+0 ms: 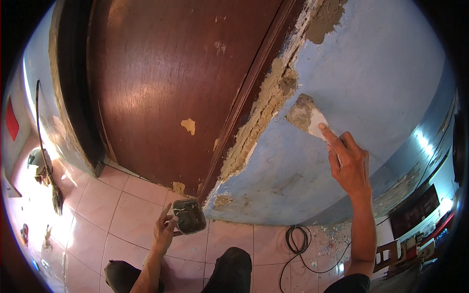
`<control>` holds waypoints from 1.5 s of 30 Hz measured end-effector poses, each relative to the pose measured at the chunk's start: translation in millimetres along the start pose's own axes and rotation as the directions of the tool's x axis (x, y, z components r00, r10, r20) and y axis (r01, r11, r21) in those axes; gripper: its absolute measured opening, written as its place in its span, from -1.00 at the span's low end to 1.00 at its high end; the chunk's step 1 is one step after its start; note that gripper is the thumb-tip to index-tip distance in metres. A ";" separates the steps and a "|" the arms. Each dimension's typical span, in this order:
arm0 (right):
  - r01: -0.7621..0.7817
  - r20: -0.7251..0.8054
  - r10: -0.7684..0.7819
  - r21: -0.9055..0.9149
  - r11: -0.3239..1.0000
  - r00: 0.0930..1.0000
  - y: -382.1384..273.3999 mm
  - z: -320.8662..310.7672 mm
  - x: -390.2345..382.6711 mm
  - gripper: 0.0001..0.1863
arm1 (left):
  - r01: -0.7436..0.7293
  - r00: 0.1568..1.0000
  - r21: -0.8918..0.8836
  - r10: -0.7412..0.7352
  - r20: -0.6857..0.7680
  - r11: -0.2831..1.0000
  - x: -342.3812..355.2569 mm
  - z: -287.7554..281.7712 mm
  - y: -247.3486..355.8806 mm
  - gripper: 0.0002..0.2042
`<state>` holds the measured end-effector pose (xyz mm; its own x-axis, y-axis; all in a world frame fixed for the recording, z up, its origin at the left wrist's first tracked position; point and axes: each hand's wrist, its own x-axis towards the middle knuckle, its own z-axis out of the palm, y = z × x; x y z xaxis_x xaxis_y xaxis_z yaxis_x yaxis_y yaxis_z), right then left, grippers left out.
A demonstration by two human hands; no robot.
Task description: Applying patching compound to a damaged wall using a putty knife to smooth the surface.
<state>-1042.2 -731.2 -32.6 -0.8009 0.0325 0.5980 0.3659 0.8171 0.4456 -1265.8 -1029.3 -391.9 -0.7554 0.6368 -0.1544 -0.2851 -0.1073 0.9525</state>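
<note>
My right hand [349, 161] grips a putty knife [307, 115], index finger stretched along its blade. Grey-brown mortar coats the blade's wide end, which is at the blue wall [332, 78], just right of the broken edge. My left hand [163, 227] holds a small dark square tub [189, 216] with wet grey filler inside, low over the floor near the door's bottom corner. Rough, crumbling plaster [254, 124] runs along the brown door frame [239, 105]. A darker patch of mortar [325, 22] lies higher up on that edge.
The brown wooden door [161, 83] has a few peeled spots. A coiled black cable [298, 239] lies on the pink tiled floor [132, 215], beside scattered debris [337, 239]. A broom [54, 195] leans at the left. Wooden furniture [391, 256] stands at the lower right.
</note>
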 end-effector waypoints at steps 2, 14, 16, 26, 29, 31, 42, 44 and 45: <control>0.012 -0.008 -0.012 0.004 1.000 1.000 -3.5 -5.0 5.3 -0.29 | 0.005 1.000 -0.036 -0.005 0.014 0.999 -0.6 0.8 0.3 -0.39; -0.547 0.543 0.099 0.837 0.022 0.834 33.2 23.8 45.7 -0.47 | 0.011 0.999 -0.043 -0.010 0.032 0.999 1.3 -1.0 1.8 -0.42; -0.537 0.539 0.132 0.842 -0.054 0.832 47.1 39.3 50.3 -0.48 | 0.019 0.999 -0.037 -0.018 0.029 0.999 0.7 -0.9 -1.8 -0.42; -0.423 0.439 0.293 0.898 -0.120 0.850 65.2 35.5 -14.8 -0.50 | 0.049 0.998 -0.021 -0.049 0.028 0.999 -13.8 -3.9 -0.1 -0.44; -0.455 0.416 0.314 0.888 0.060 0.853 33.9 23.5 -23.7 -0.49 | 0.038 0.999 0.047 -0.039 0.024 0.998 -3.9 -13.5 -18.0 -0.46; -0.508 0.455 0.306 0.853 0.118 0.836 0.6 29.5 -46.5 -0.48 | 0.066 0.998 0.043 -0.067 0.022 0.997 -3.3 -12.8 -10.7 -0.47; -0.803 0.928 0.114 0.239 0.545 0.354 -138.9 243.8 -305.9 -0.65 | 0.128 0.987 0.061 -0.121 -0.107 0.990 -19.0 -11.6 15.5 -0.48; -0.671 0.928 0.137 0.143 0.727 0.347 -167.2 306.1 -335.9 -0.63 | 0.137 0.982 0.043 -0.130 -0.138 0.990 -24.1 -7.4 16.9 -0.47; -0.668 0.956 0.149 0.061 0.741 0.253 -179.9 332.2 -338.5 -0.62 | 0.151 0.979 0.049 -0.142 -0.147 0.987 -26.3 -7.5 18.0 -0.47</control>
<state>-994.4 -698.0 -536.5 -0.6014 0.6802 -0.4191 0.7774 0.6193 -0.1104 -1255.5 -1053.8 -372.6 -0.7855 0.5267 -0.3250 -0.3662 0.0277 0.9301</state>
